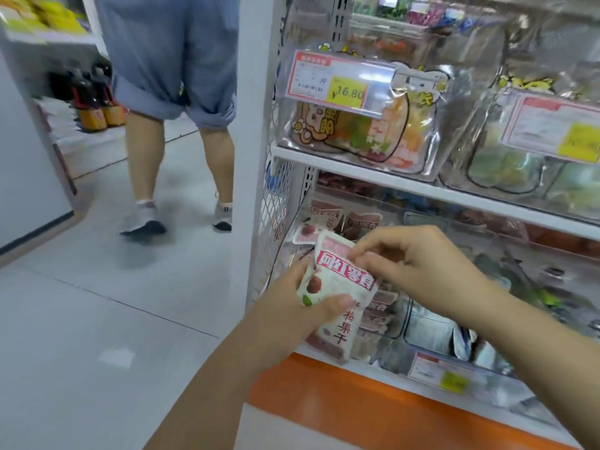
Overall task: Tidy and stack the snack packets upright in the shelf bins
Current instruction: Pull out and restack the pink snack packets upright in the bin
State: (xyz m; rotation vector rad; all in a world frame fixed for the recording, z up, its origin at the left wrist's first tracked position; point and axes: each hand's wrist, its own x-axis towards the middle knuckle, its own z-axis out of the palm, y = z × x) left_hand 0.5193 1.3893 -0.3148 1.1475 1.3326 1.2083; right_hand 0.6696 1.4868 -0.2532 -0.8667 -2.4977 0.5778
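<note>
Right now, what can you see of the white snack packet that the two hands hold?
The white snack packet looks like glossy plastic. A red band with white characters crosses its upper part, with red fruit pictures and red characters below. It is roughly upright, in front of the lower shelf. The left hand grips its left side, thumb across the front; the right hand pinches its upper edge.

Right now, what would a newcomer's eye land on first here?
Dead centre, a white-and-red snack packet: the left hand grips its side, the right hand pinches its top edge. Above it hangs a yellow 16.80 price tag, and a person in blue shorts stands in the aisle at left.
</note>
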